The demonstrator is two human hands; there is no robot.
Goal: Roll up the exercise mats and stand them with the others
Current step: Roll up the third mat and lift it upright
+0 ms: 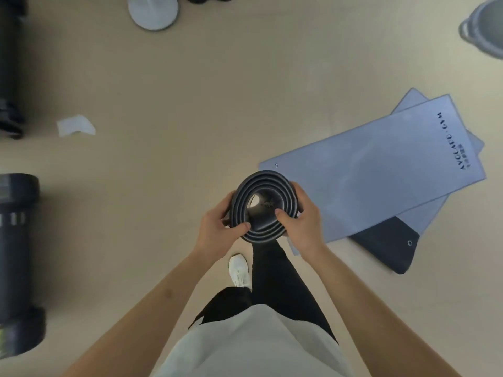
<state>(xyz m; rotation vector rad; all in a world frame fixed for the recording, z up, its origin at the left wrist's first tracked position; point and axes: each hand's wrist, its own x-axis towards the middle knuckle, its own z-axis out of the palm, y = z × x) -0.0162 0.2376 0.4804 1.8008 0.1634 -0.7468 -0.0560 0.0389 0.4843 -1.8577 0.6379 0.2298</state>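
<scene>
A crumpled white paper [75,126] is lying on the beige floor [163,91] at the left. A white round disc [153,10] is sitting at the far edge. A grey rimmed vessel [484,28] is showing at the far right, blurred. A black cylinder [17,262] is lying along the near left.

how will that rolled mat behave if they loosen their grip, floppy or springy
Probably springy: the rolled mat shows loose, gapped coils, held by the left hand and right hand, so it may unwind. The flat mats lie flush and overlapped, suggesting soft, bendy material.
</scene>
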